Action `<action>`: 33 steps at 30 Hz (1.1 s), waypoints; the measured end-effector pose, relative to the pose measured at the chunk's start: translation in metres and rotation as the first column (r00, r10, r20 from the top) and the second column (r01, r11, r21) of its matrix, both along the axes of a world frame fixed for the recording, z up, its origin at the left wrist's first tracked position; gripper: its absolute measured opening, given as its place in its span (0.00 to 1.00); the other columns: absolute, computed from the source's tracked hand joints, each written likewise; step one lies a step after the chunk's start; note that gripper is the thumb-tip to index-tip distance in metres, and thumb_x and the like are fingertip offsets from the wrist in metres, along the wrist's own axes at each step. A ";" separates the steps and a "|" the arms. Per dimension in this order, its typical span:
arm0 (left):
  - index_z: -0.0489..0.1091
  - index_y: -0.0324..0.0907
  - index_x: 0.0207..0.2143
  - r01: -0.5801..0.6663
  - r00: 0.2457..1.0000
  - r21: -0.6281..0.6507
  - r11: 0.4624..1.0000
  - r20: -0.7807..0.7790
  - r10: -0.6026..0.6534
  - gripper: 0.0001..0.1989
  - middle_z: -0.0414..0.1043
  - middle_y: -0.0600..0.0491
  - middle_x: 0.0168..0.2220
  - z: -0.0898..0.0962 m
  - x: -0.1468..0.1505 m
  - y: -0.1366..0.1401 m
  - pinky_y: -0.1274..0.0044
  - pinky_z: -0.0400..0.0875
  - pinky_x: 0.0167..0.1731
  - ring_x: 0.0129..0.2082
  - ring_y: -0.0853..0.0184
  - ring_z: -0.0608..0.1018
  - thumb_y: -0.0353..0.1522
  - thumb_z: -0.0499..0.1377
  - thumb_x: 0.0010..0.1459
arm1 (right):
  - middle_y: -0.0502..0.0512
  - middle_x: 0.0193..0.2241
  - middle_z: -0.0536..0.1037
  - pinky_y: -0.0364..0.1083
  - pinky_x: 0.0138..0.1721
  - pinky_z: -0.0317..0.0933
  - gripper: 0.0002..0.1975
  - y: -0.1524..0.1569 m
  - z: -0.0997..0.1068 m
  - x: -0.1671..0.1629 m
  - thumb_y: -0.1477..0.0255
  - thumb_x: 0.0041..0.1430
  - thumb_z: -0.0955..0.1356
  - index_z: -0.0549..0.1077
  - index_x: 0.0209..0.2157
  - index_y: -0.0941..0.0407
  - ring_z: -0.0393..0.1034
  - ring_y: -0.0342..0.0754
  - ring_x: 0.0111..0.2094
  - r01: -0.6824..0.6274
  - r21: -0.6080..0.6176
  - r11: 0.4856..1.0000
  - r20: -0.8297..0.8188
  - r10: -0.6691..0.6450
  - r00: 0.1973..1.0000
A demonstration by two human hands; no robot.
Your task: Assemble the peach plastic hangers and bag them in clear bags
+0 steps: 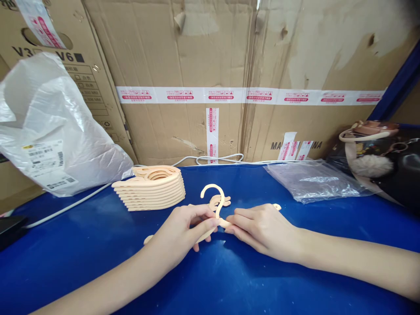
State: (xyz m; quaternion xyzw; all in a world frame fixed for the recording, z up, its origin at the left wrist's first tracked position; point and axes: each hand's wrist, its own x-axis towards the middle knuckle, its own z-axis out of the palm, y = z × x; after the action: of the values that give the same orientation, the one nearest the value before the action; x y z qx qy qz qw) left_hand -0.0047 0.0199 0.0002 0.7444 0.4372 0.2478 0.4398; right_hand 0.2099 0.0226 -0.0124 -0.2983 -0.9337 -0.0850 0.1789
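A cream-coloured hanger (pixel 221 202) is held between my two hands above the blue table, its curved hook pointing up. My left hand (pixel 187 227) grips it just left of the hook's base, thumb and fingers pinched. On the other side, my right hand (pixel 262 225) is closed around the right arm of the hanger and hides most of it. Behind the hook, a small cream piece (pixel 226 200) lies on the table, partly covered. To the left stands a neat stack of folded cream hangers (pixel 151 192).
A white plastic parcel bag (pixel 65 131) leans at the left. Large cardboard boxes (pixel 183 135) form the back wall, with a white cable (pixel 223 162) along their foot. At right are a clear plastic bag (pixel 315 179) and a dark handbag (pixel 403 170). A dark object (pixel 11 232) sits at far left.
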 end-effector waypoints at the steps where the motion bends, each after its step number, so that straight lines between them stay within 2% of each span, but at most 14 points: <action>1: 0.70 0.41 0.32 0.005 0.998 0.081 0.997 -0.059 -0.001 0.14 0.70 0.54 0.27 -0.001 0.000 -0.002 0.80 0.66 0.23 0.24 0.68 0.72 0.40 0.52 0.62 | 0.49 0.24 0.72 0.43 0.22 0.47 0.21 0.001 -0.001 0.000 0.67 0.70 0.54 0.72 0.31 0.58 0.62 0.40 0.21 -0.001 -0.021 1.000 -0.012 0.000 1.000; 4: 0.70 0.43 0.36 0.054 0.967 0.371 0.927 -0.250 0.044 0.12 0.75 0.52 0.31 -0.002 0.001 -0.009 0.76 0.66 0.30 0.30 0.64 0.76 0.38 0.49 0.65 | 0.49 0.23 0.71 0.42 0.25 0.49 0.17 0.003 -0.001 0.000 0.68 0.68 0.58 0.70 0.29 0.57 0.63 0.41 0.23 -0.010 -0.084 0.996 -0.090 0.002 0.996; 6: 0.70 0.44 0.38 0.100 0.935 0.480 0.872 -0.344 0.082 0.12 0.76 0.52 0.34 -0.003 0.001 -0.013 0.75 0.65 0.30 0.32 0.61 0.77 0.39 0.50 0.65 | 0.48 0.22 0.71 0.43 0.27 0.50 0.15 0.004 0.000 -0.001 0.68 0.66 0.61 0.68 0.26 0.57 0.62 0.42 0.24 -0.023 -0.083 0.996 -0.161 0.009 0.987; 9: 0.70 0.43 0.38 0.132 0.893 0.527 0.840 -0.431 0.130 0.15 0.77 0.51 0.34 -0.003 0.001 -0.015 0.75 0.64 0.28 0.32 0.60 0.79 0.42 0.48 0.66 | 0.50 0.26 0.72 0.45 0.32 0.52 0.11 0.004 0.003 -0.002 0.65 0.62 0.64 0.67 0.28 0.57 0.62 0.44 0.29 -0.015 -0.027 1.000 -0.246 0.008 0.969; 14: 0.71 0.44 0.43 0.130 0.869 0.599 0.790 -0.453 0.201 0.16 0.78 0.52 0.32 -0.003 0.000 -0.015 0.76 0.65 0.26 0.30 0.59 0.80 0.41 0.48 0.67 | 0.56 0.36 0.72 0.49 0.39 0.54 0.11 0.002 0.004 -0.001 0.64 0.59 0.68 0.68 0.30 0.57 0.62 0.49 0.38 0.044 0.074 0.996 -0.336 -0.017 0.942; 17: 0.70 0.44 0.46 0.113 0.873 0.647 0.754 -0.427 0.236 0.12 0.79 0.54 0.33 -0.004 -0.001 -0.014 0.78 0.63 0.23 0.28 0.61 0.81 0.38 0.51 0.65 | 0.56 0.37 0.72 0.49 0.39 0.53 0.09 0.002 0.004 0.001 0.65 0.59 0.68 0.69 0.30 0.56 0.62 0.50 0.39 0.057 0.154 0.986 -0.372 0.004 0.928; 19: 0.69 0.46 0.47 0.092 0.877 0.668 0.738 -0.405 0.257 0.12 0.79 0.55 0.32 -0.006 -0.003 -0.013 0.78 0.63 0.22 0.28 0.62 0.81 0.37 0.52 0.64 | 0.54 0.34 0.73 0.48 0.38 0.52 0.08 0.002 0.004 0.002 0.66 0.60 0.68 0.70 0.30 0.56 0.62 0.49 0.36 0.067 0.174 0.983 -0.378 0.004 0.926; 23: 0.70 0.46 0.41 0.078 0.896 0.721 0.689 -0.354 0.269 0.10 0.78 0.58 0.27 -0.010 -0.005 -0.010 0.79 0.60 0.20 0.23 0.65 0.79 0.39 0.53 0.65 | 0.47 0.24 0.72 0.48 0.37 0.49 0.07 0.003 0.004 0.003 0.68 0.64 0.65 0.72 0.38 0.56 0.62 0.44 0.28 -0.014 0.073 0.997 -0.331 0.038 0.943; 26: 0.69 0.44 0.33 0.155 0.913 0.759 0.632 -0.355 0.203 0.10 0.74 0.59 0.23 -0.012 -0.005 -0.010 0.78 0.57 0.18 0.19 0.68 0.76 0.38 0.53 0.65 | 0.49 0.28 0.75 0.49 0.39 0.49 0.10 0.004 0.005 0.002 0.70 0.67 0.62 0.72 0.45 0.56 0.64 0.45 0.31 -0.037 -0.003 0.999 -0.307 0.034 0.951; 28: 0.67 0.43 0.33 0.232 0.918 0.773 0.591 -0.375 0.130 0.09 0.74 0.59 0.25 -0.012 -0.005 -0.010 0.78 0.59 0.19 0.20 0.68 0.76 0.36 0.53 0.65 | 0.51 0.32 0.76 0.48 0.39 0.50 0.11 0.004 0.007 0.002 0.69 0.68 0.60 0.72 0.44 0.55 0.64 0.46 0.34 -0.048 -0.076 0.996 -0.311 0.022 0.950; 30: 0.67 0.42 0.38 0.328 0.906 0.779 0.535 -0.419 0.056 0.06 0.75 0.57 0.30 -0.013 -0.003 -0.011 0.77 0.63 0.23 0.26 0.67 0.77 0.34 0.52 0.66 | 0.52 0.33 0.76 0.48 0.40 0.52 0.11 0.006 0.008 0.002 0.68 0.68 0.59 0.72 0.40 0.55 0.64 0.46 0.35 -0.049 -0.184 0.982 -0.360 -0.021 0.933; 33: 0.66 0.40 0.43 0.468 0.850 0.766 0.441 -0.527 0.013 0.07 0.74 0.53 0.33 -0.011 -0.001 -0.013 0.74 0.68 0.27 0.31 0.63 0.76 0.30 0.49 0.66 | 0.51 0.32 0.73 0.47 0.39 0.56 0.10 0.014 0.005 0.005 0.66 0.67 0.60 0.68 0.34 0.54 0.63 0.47 0.35 0.002 -0.327 0.945 -0.501 -0.175 0.848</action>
State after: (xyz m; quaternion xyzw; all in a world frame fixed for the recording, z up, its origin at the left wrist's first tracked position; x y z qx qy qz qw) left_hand -0.0052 0.0067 -0.0111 0.9507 0.2300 0.1879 -0.0894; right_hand 0.2145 0.0371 -0.0073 -0.3778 -0.8361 0.1407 0.3720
